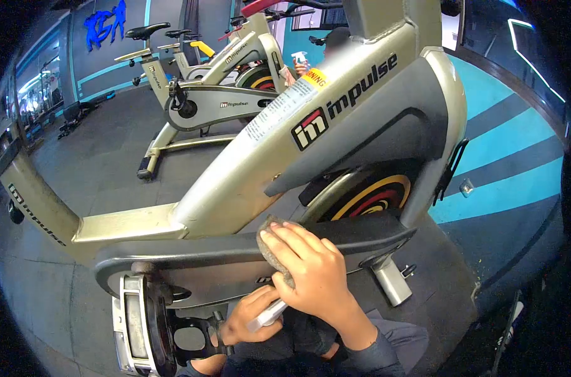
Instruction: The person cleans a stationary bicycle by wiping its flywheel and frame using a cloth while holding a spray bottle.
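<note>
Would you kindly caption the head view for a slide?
Right hand holding grey cloth against the guard of an exercise bike, left hand gripping something white.

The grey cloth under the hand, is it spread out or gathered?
Gathered: the grey cloth makes a compact pad under the right hand; no spread part shows.

The right hand presses a folded grey fabric cloth to the upper edge of the long black-rimmed guard on a champagne-coloured metal exercise bike, while the left hand grips a white plastic object just below.
</note>
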`<state>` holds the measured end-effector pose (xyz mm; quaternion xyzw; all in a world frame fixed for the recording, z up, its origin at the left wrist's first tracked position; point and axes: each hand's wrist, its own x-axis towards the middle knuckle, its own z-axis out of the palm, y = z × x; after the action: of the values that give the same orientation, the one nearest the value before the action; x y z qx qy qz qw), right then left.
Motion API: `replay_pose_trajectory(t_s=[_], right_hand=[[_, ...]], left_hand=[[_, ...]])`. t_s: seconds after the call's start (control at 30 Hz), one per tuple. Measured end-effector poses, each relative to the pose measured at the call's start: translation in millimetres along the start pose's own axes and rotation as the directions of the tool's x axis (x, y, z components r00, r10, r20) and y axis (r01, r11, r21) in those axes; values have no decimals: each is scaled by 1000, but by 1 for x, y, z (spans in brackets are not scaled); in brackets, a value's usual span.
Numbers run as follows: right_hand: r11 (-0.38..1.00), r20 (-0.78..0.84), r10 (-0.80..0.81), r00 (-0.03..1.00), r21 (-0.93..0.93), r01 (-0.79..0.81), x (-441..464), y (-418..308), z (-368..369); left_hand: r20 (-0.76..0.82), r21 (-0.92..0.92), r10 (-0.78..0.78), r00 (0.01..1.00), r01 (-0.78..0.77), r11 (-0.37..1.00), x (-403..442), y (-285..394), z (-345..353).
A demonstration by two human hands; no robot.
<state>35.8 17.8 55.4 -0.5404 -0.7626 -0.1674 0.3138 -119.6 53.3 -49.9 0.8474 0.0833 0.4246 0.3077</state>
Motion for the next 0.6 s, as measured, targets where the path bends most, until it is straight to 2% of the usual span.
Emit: replay_pose_trajectory(t_s=[0.13,0.17,0.2,0.33,0.47,0.53,0.6], right_hand=[[997,-7,69,998,-13,-70,-12,6,-5],[996,-17,87,996,-32,-87,-16,9,-8],[993,-51,109,993,-45,-111,-20,14,-10],[964,-184,236,954,-81,-254,-50,58,-23],[848,-321,453,831,-132,-513,-88,116,-41],[788,-319,570,757,-47,-613,-90,130,-49],[772,-307,591,746,-51,-633,-86,124,-47]], left_hand=[[-21,-52,-16,1000,15,999,1,0,-3],[-7,-66,-65,998,64,996,1,0,-4],[7,-82,-112,994,112,990,1,-1,-4],[-13,-86,-100,995,98,991,0,-9,-5],[-5,-128,-138,990,136,982,3,-11,-7],[-2,-139,-144,990,142,980,5,-11,-7],[24,-146,-168,986,170,975,6,-11,-7]])
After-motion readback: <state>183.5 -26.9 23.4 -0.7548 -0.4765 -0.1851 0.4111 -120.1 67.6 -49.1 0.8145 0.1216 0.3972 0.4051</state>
